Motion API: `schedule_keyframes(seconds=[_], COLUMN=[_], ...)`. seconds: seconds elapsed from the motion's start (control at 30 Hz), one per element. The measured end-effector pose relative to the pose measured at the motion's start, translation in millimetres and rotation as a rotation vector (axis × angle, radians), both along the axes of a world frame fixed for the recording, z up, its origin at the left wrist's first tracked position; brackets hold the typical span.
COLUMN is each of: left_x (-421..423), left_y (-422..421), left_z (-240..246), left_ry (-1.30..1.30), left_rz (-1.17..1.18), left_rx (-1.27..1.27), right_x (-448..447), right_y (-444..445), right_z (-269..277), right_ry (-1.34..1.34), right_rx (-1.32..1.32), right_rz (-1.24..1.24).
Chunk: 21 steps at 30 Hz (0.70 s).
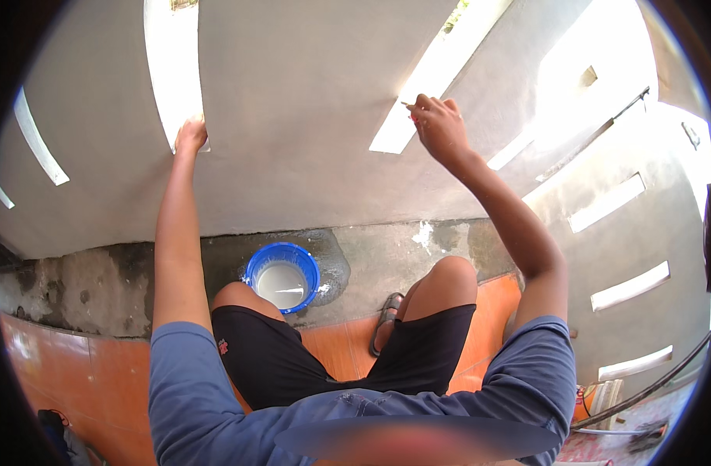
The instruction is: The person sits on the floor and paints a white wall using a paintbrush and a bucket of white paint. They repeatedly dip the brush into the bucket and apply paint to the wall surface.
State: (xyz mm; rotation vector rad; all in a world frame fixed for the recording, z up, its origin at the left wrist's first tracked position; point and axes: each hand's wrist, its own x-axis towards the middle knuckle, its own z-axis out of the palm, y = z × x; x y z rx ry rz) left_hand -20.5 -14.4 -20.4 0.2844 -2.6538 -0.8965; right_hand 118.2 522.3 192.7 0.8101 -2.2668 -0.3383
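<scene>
My right hand (pixel 441 129) is raised before the lower part of a slanted wall slot (pixel 416 87). Its fingers close on a slim tool (pixel 407 105), possibly a brush, with a pale tip and a bit of red showing; my palm hides the rest. My left hand (pixel 191 134) rests at the bottom of another tall slot (pixel 172 64), its fingers bent and partly hidden at the sill. Between my arms is the grey plastered wall (pixel 297 116). Below, a blue plastic bucket (pixel 282 249) holds whitish liquid (pixel 280 283) and stands beside my left knee.
A damp, stained concrete strip (pixel 379 250) runs along the wall's foot, with white splashes. Orange tiles (pixel 332 349) lie under me. More slots (pixel 606 204) pierce the side wall at right. A dark cable (pixel 641 381) curves past stacked items (pixel 597 402) at lower right.
</scene>
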Motion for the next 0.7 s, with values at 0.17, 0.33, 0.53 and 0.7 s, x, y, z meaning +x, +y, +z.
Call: schedule_keyframes(seconds=[0.17,0.33,0.53,0.7], left_x=[-4.0,3.2,4.0,1.2], left_y=[0.8,3.0,5.4,4.7], left_z=[1.5,5.6,12.7,6.8], left_ry=[-0.020,-0.074,-0.093,-0.065], left_rz=[-0.005,0.038,-0.019,0.013], left_rx=[-0.055,-0.041,0.028,0.008], right_x=[-20.0,-42.5,-124.2,-184.4], right_y=[20.4,43.1,80.1,108.5], right_z=[125.8,195.1,283.4,312.5], right_ry=[0.421,0.523,0.729,0.842], right_rx=[0.114,0.272,0.388,0.504], right_rz=[-0.074,-0.016,-0.313,-0.408])
